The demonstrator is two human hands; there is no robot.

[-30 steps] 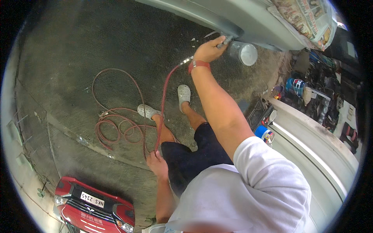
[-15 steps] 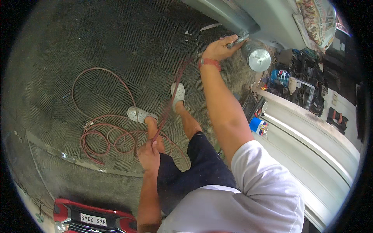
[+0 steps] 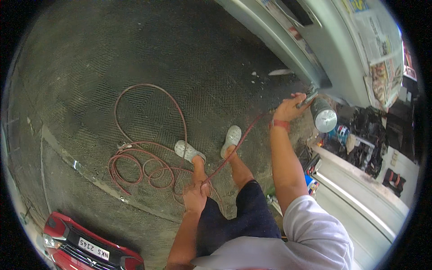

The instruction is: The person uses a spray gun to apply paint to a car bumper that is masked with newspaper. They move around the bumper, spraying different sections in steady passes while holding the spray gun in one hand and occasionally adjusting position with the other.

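My right hand (image 3: 289, 109) grips a metal spray gun (image 3: 309, 97) with a round silver cup (image 3: 325, 119) attached. The gun's front end is close to the pale grey car panel (image 3: 338, 58); whether they touch I cannot tell. A red air hose (image 3: 249, 130) stretches from near my right wrist down across my legs to my left hand (image 3: 195, 198). That hand is closed around the hose at knee height. Beyond my left hand, the rest of the hose lies in loose coils (image 3: 141, 167) on the floor beside my feet.
Newspaper (image 3: 381, 54) covers part of the pale car. A red car's front end (image 3: 90, 243) stands at the lower left. On the right are a long white panel (image 3: 355, 198), a blue can (image 3: 340, 133) and a dark clutter of parts (image 3: 371, 153). The floor (image 3: 112, 58) is ridged and dark.
The whole view has shifted, so the car panel, hose and feet appear farther right and lower. The hose between my hands was blurred by motion and is now steadier. Both hands keep their grip.
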